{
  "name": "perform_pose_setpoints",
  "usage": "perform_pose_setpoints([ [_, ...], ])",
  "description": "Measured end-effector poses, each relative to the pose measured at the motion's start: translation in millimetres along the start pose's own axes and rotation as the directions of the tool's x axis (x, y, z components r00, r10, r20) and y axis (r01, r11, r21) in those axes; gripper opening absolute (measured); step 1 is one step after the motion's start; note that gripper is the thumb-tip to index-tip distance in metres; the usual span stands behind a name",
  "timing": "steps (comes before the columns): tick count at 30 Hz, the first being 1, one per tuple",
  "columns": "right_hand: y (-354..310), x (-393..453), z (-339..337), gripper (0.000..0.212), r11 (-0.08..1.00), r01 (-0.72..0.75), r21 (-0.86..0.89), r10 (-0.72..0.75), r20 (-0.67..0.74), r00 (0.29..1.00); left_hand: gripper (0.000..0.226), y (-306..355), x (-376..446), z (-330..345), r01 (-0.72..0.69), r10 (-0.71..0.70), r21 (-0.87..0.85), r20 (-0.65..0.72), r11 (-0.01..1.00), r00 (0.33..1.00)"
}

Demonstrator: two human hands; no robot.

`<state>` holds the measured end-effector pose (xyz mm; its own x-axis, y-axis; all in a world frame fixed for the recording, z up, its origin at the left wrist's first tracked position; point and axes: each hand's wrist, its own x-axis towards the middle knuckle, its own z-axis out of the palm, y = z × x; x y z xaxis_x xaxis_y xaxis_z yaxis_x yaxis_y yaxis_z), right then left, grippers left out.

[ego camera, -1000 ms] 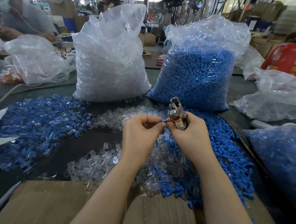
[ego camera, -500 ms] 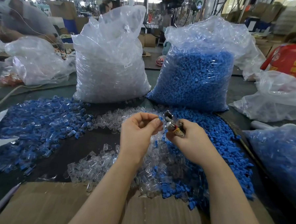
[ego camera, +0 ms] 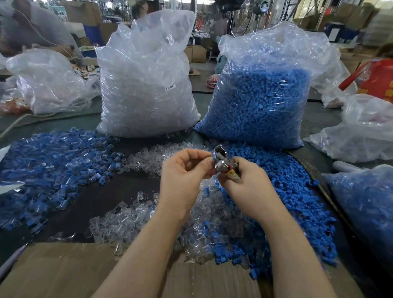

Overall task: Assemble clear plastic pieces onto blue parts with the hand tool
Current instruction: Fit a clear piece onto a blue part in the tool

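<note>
From here my right hand covers most of the metal hand tool, so I only see its head, and whatever my left hand pinches against it is too small and hidden to name. My forearms and the cardboard sheet run off the bottom edge, and the bag of assembled parts at the bench's right edge is cut off there. The people beyond the far left corner are blurred.

Right hand grips hand tool; left hand seemingly pinches at it.
</note>
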<state>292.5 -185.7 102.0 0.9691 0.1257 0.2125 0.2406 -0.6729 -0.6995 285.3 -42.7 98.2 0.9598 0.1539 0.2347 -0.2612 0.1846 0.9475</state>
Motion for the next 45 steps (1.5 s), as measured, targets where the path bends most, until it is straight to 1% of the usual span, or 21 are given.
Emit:
perform_pose_setpoints([
  [4,-1,-2,1,0.009,0.999,0.037,-0.005,-0.037,-0.023,0.999,0.015,1,-1,1,-0.007,0.007,-0.020,0.003,1.000,1.000],
  [7,0,-3,-1,0.012,0.998,0.057,0.025,-0.056,-0.014,0.998,0.014,1,-1,1,-0.008,0.008,-0.019,0.008,1.000,1.000],
  [16,-1,-3,-3,0.013,0.995,0.054,0.088,-0.056,0.012,0.998,0.014,2,-2,3,-0.018,0.019,-0.030,0.003,0.999,1.000],
  [28,1,-4,1,0.014,0.997,0.075,0.001,-0.075,-0.036,0.997,0.016,0,-2,2,-0.051,0.051,0.010,-0.009,0.999,0.999],
  [34,1,-5,3,0.010,0.998,0.070,-0.002,-0.070,-0.030,0.997,0.015,-1,-3,2,-0.061,0.061,0.038,-0.014,0.997,0.998],
  [38,-1,-4,3,0.012,0.997,0.075,-0.026,-0.076,-0.045,0.996,0.014,0,-3,3,-0.075,0.076,0.025,-0.029,0.997,0.997],
  [42,-1,-3,5,0.016,0.998,0.054,0.017,-0.053,-0.048,0.997,0.014,3,-2,2,-0.064,0.064,0.013,-0.030,0.998,0.997],
  [45,0,-2,7,0.016,0.999,0.038,0.022,-0.037,-0.054,0.998,0.012,9,2,-7,-0.030,0.031,0.069,-0.010,0.997,0.999],
])
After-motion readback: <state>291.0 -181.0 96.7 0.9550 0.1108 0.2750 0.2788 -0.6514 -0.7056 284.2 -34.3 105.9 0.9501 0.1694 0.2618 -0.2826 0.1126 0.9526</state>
